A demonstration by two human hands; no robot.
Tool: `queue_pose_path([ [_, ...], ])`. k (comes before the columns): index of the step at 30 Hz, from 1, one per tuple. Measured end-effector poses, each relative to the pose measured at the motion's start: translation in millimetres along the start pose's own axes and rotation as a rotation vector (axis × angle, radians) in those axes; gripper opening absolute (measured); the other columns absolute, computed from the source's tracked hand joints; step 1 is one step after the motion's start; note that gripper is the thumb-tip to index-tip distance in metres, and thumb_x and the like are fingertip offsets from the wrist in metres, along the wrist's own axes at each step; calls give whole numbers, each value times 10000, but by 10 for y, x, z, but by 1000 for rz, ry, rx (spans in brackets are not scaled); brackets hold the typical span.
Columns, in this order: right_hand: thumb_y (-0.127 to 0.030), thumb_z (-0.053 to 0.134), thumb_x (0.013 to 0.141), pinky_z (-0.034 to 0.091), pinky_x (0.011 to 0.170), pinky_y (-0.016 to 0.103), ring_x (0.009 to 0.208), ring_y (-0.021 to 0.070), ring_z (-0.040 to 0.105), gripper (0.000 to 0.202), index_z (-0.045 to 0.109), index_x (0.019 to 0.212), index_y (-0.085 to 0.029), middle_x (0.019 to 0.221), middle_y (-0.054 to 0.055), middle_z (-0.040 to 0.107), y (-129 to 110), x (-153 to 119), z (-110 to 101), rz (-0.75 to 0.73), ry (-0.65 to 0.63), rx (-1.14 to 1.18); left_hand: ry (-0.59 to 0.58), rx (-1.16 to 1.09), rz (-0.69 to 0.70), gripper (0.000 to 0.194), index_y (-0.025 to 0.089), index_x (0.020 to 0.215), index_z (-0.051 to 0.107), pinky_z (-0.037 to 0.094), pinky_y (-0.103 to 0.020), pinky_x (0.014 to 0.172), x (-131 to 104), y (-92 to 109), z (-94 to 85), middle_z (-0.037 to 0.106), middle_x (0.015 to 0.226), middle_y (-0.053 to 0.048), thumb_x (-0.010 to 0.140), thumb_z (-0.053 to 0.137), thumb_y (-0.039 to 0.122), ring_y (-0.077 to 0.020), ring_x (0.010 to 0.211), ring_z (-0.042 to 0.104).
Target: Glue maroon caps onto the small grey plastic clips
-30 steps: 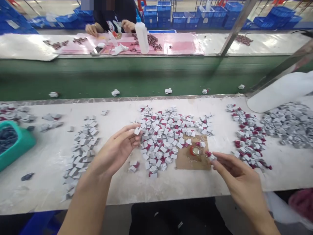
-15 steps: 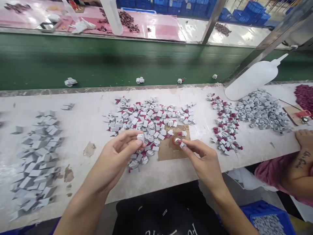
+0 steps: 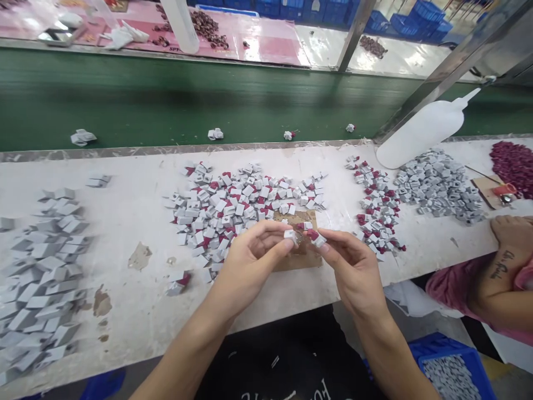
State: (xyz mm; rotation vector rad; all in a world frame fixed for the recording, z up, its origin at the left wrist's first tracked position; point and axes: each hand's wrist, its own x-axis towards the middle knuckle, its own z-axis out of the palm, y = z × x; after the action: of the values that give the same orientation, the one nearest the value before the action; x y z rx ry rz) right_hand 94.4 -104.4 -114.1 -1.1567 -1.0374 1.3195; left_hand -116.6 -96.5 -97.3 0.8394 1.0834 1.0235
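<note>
The left hand [image 3: 254,261] is grasping 1 small pale-grey angular block [image 3: 290,236] between thumb and fingers. The right hand [image 3: 356,266] is pinching 1 small grey-and-dark-red piece [image 3: 318,240]. Both are staying near each other, above the flat brown cardboard [image 3: 300,262].

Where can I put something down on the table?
Between the left pile and middle pile, though stains mark the table.
Slimmer gap: between middle pile and narrow pile rightward.
Crowded: the cardboard by the left hand and right hand.

Left hand [image 3: 251,260] near right hand [image 3: 356,270], both mid-pinch
</note>
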Motion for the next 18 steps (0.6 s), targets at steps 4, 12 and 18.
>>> queue_pose_path([
  [4,-413,977,1000,782,975,437,1068,280,919,179,960,1176,-382,1158,31,944,11,36,-12,65,-23,54,-74,-44,0,240,240,1160,831,702,-322,1027,65,-52,112,899,1128,-59,1036,912,429,-216,1085,870],
  [12,-326,945,1018,760,1020,372,1118,258,915,141,971,1152,-360,1145,31,941,-68,51,-5,34,-95,-52,-97,46,39,207,267,1158,861,711,-331,1010,73,-81,92,901,1156,-44,1031,915,421,-226,1098,868],
  [18,-314,978,985,769,936,319,1021,229,926,108,973,1086,-352,1060,20,944,-180,123,-9,40,-195,-26,-117,226,143,106,299,1166,876,698,-316,990,45,26,19,887,1165,-22,1076,848,346,-210,1092,846],
])
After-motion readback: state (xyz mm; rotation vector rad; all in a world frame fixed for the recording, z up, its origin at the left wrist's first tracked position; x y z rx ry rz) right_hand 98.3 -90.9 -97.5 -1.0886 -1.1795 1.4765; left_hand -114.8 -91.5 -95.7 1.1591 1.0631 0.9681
